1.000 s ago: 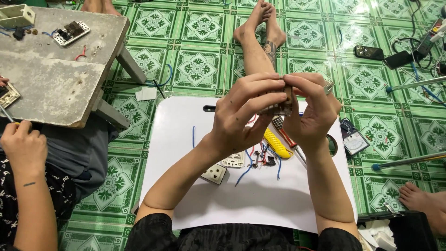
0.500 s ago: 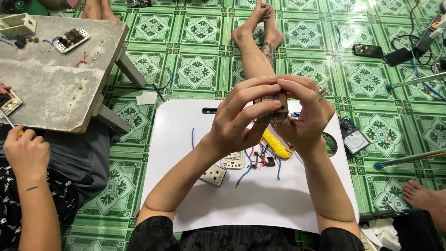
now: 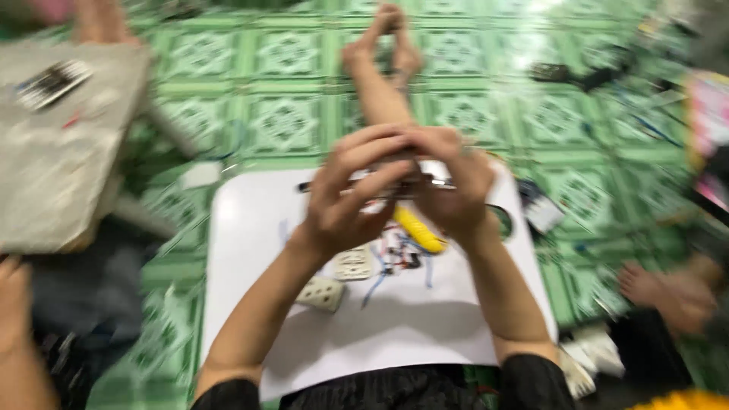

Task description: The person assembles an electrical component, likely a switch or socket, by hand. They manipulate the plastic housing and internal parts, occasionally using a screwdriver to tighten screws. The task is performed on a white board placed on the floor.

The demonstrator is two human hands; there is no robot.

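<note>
Though blurred throughout, shows a green patterned tile floor (image 3: 288,114) filling the view, with a white board (image 3: 250,228) laid flat on it as the work surface. Left of the white board, a grey concrete desk (image 3: 53,175) carrying a small dark-and-white part, too smeared to tell more. Beyond the board's far edge, crossed bare legs and feet (image 3: 380,68) stretched out on the tiles. Off the board's right edge, another person's foot (image 3: 645,285); off its left near corner, another person's hand (image 3: 15,304). Above the board's middle, raised clear of it, left hand (image 3: 345,205) and right hand (image 3: 448,197) pressed close together, fingers curled in and touching, both pinching a small dark metal part (image 3: 414,181) between the fingertips; kind of part cannot be told. On the board just under the hands, a yellow ridged handle (image 3: 418,230) lying slantwise, beside a tangle of blue and red wires (image 3: 395,258). Nearer the board's left half, a white socket module (image 3: 321,292) and a smaller white socket face (image 3: 353,263), close together. At the board's right edge, a dark round thing (image 3: 503,222), half hidden by the right wrist.
</note>
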